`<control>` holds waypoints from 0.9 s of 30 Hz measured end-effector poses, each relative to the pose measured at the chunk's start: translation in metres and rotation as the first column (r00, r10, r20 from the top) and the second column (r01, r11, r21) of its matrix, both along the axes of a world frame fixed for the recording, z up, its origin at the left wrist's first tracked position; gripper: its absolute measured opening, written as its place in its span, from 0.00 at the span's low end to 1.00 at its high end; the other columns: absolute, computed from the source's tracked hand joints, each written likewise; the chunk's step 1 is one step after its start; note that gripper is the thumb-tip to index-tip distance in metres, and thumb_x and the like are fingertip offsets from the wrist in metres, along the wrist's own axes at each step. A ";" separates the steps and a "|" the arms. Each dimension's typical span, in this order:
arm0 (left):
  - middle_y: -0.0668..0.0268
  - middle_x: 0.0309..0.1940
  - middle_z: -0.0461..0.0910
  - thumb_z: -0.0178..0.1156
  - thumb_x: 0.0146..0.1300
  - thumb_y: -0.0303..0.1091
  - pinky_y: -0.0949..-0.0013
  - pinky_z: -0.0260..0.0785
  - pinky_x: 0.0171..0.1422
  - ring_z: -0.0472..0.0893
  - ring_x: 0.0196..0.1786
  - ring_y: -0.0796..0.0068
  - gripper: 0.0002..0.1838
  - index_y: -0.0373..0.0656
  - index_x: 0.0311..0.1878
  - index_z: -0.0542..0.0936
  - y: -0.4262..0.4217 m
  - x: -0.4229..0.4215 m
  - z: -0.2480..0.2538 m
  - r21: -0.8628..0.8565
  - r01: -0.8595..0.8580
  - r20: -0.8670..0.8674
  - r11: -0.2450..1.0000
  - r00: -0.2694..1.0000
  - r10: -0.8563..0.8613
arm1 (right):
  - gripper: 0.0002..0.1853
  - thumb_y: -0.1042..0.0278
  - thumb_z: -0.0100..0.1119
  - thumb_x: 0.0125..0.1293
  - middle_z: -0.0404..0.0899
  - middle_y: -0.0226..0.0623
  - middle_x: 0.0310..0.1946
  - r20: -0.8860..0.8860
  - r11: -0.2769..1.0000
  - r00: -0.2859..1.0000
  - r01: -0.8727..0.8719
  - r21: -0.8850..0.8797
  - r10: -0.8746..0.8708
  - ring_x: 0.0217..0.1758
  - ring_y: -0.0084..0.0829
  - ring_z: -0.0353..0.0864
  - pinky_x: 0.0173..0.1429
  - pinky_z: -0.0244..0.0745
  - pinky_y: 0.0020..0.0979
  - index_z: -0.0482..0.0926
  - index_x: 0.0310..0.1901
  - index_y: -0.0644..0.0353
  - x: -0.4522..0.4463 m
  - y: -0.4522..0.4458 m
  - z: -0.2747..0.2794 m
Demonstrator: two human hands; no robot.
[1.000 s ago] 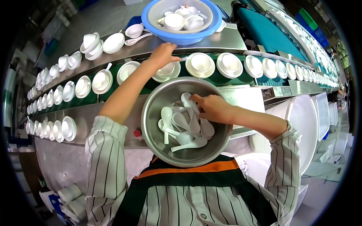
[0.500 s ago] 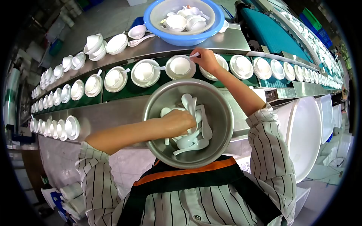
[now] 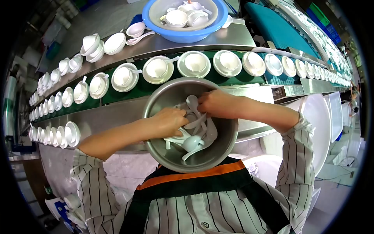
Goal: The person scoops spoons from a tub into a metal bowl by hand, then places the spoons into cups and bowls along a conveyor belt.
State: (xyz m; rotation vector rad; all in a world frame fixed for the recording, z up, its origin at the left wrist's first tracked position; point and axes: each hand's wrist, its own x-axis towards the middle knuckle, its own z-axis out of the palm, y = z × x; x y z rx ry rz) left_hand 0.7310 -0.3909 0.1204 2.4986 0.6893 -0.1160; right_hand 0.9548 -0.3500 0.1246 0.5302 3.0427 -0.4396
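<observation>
Both hands are inside a deep steel basin (image 3: 230, 142) holding several white soup spoons (image 3: 191, 143). My left hand (image 3: 168, 121) is at the basin's left side, its fingers closed around a spoon among the pile; the fingertips are partly hidden. My right hand (image 3: 216, 103) reaches in from the right, fingers pinched at a spoon handle near the upright spoon (image 3: 192, 102). Beyond the rim runs a green belt (image 3: 111, 96) with white cups on saucers (image 3: 157, 69). Spoons lie on the sets toward the left, while the set (image 3: 195, 64) farther right shows none.
A blue tub (image 3: 187, 37) with a pale basin of bowls and spoons stands on the steel ledge (image 3: 230, 41) behind the belt. Stacked bowls (image 3: 90, 45) line that ledge; more stacks (image 3: 72, 133) sit on the near ledge. A large white tub (image 3: 317, 128) stands at right.
My right hand has let go of a spoon at a cup set and come back into the basin. The belt's sets have shifted left. My left hand has moved slightly left within the basin.
</observation>
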 end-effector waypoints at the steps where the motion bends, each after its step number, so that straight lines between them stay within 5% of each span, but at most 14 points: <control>1: 0.58 0.35 0.76 0.66 0.48 0.32 0.57 0.71 0.44 0.77 0.44 0.57 0.10 0.39 0.32 0.79 -0.001 0.000 0.000 0.001 0.002 -0.017 1.000 1.000 -0.002 | 0.08 0.66 0.60 0.56 0.82 0.39 0.29 0.080 0.981 0.995 0.068 -0.180 -0.054 0.34 0.34 0.83 0.37 0.78 0.34 0.82 0.36 0.59 0.002 -0.002 0.023; 5: 0.59 0.33 0.76 0.64 0.49 0.31 0.57 0.71 0.43 0.78 0.44 0.56 0.08 0.38 0.30 0.78 0.005 0.006 -0.001 -0.074 0.048 -0.104 0.996 0.993 -0.056 | 0.10 0.65 0.58 0.63 0.82 0.36 0.29 0.186 0.570 0.890 0.414 -0.710 -0.415 0.30 0.26 0.82 0.35 0.77 0.28 0.81 0.40 0.61 0.008 0.006 0.075; 6: 0.59 0.33 0.76 0.62 0.50 0.31 0.57 0.71 0.43 0.77 0.44 0.56 0.07 0.38 0.30 0.78 0.007 0.007 0.000 -0.113 0.063 -0.130 0.992 0.988 -0.077 | 0.09 0.68 0.56 0.65 0.80 0.32 0.27 0.023 0.539 0.857 0.344 -0.769 -0.515 0.27 0.20 0.79 0.33 0.75 0.24 0.80 0.42 0.62 0.017 0.013 0.064; 10: 0.60 0.28 0.75 0.58 0.50 0.27 0.59 0.71 0.41 0.78 0.41 0.57 0.03 0.39 0.28 0.78 0.005 0.004 -0.011 0.150 0.176 0.037 0.973 0.982 -0.184 | 0.08 0.72 0.59 0.60 0.81 0.35 0.25 -0.476 0.733 0.563 0.448 -0.511 -0.676 0.26 0.23 0.79 0.34 0.74 0.27 0.81 0.41 0.62 0.020 0.078 0.038; 12: 0.60 0.26 0.75 0.56 0.50 0.26 0.59 0.71 0.39 0.78 0.39 0.58 0.03 0.39 0.29 0.78 0.002 0.002 0.000 0.266 0.197 0.106 0.944 0.967 -0.232 | 0.08 0.72 0.60 0.58 0.82 0.39 0.30 -0.624 0.812 0.573 0.554 -0.183 -0.531 0.30 0.33 0.82 0.38 0.76 0.32 0.82 0.40 0.60 0.002 0.108 0.018; 16: 0.59 0.26 0.76 0.56 0.50 0.25 0.59 0.71 0.39 0.79 0.38 0.58 0.03 0.39 0.30 0.76 0.004 -0.005 0.020 0.254 0.152 -0.066 0.955 0.988 -0.139 | 0.09 0.72 0.58 0.56 0.81 0.40 0.37 -0.517 0.829 0.763 0.534 0.166 -0.388 0.37 0.43 0.82 0.44 0.77 0.39 0.83 0.38 0.55 -0.044 0.142 -0.043; 19: 0.55 0.28 0.77 0.58 0.50 0.25 0.58 0.70 0.39 0.79 0.37 0.56 0.04 0.38 0.32 0.77 0.017 -0.023 0.052 0.122 -0.011 -0.108 0.992 0.994 0.024 | 0.10 0.70 0.60 0.56 0.82 0.41 0.36 -0.451 0.893 0.801 0.450 0.018 -0.394 0.38 0.43 0.81 0.45 0.77 0.39 0.83 0.40 0.55 -0.052 0.148 -0.065; 21: 0.57 0.31 0.77 0.60 0.50 0.24 0.60 0.69 0.40 0.78 0.36 0.57 0.09 0.37 0.36 0.77 0.031 -0.042 0.068 -0.003 -0.155 0.083 0.988 0.984 0.155 | 0.11 0.70 0.60 0.56 0.83 0.43 0.35 -0.475 0.855 0.743 0.518 -0.040 -0.472 0.39 0.43 0.81 0.45 0.76 0.39 0.83 0.41 0.56 -0.046 0.145 -0.058; 22: 0.55 0.29 0.78 0.57 0.51 0.23 0.64 0.69 0.38 0.78 0.33 0.61 0.06 0.37 0.35 0.77 0.038 -0.049 0.071 -0.114 -0.239 0.235 0.964 0.937 0.260 | 0.11 0.72 0.60 0.55 0.83 0.43 0.35 -0.589 0.848 0.646 0.512 -0.137 -0.486 0.38 0.43 0.82 0.45 0.76 0.38 0.83 0.41 0.56 -0.045 0.143 -0.048; 24: 0.69 0.28 0.77 0.58 0.56 0.25 0.74 0.67 0.38 0.75 0.33 0.81 0.04 0.37 0.35 0.77 0.058 -0.065 0.077 -0.281 -0.423 0.347 0.861 0.792 0.503 | 0.11 0.73 0.60 0.55 0.83 0.43 0.35 -0.586 0.801 0.588 0.566 -0.195 -0.557 0.37 0.43 0.82 0.45 0.76 0.38 0.83 0.41 0.57 -0.054 0.139 -0.029; 25: 0.74 0.33 0.78 0.61 0.58 0.28 0.77 0.68 0.44 0.75 0.37 0.84 0.06 0.41 0.39 0.78 0.073 -0.070 0.073 -0.504 -0.486 0.406 0.714 0.596 0.693 | 0.11 0.73 0.60 0.55 0.83 0.43 0.35 -0.597 0.852 0.641 0.502 -0.150 -0.483 0.36 0.43 0.82 0.45 0.76 0.38 0.83 0.41 0.57 -0.064 0.144 -0.034; 27: 0.71 0.33 0.78 0.62 0.59 0.28 0.77 0.68 0.45 0.76 0.37 0.83 0.07 0.40 0.40 0.78 0.101 -0.075 0.068 -0.501 -0.565 0.559 0.656 0.367 0.744 | 0.12 0.70 0.61 0.53 0.83 0.42 0.35 -0.528 0.907 0.765 0.421 -0.022 -0.368 0.37 0.43 0.82 0.47 0.76 0.39 0.83 0.41 0.54 -0.094 0.152 -0.050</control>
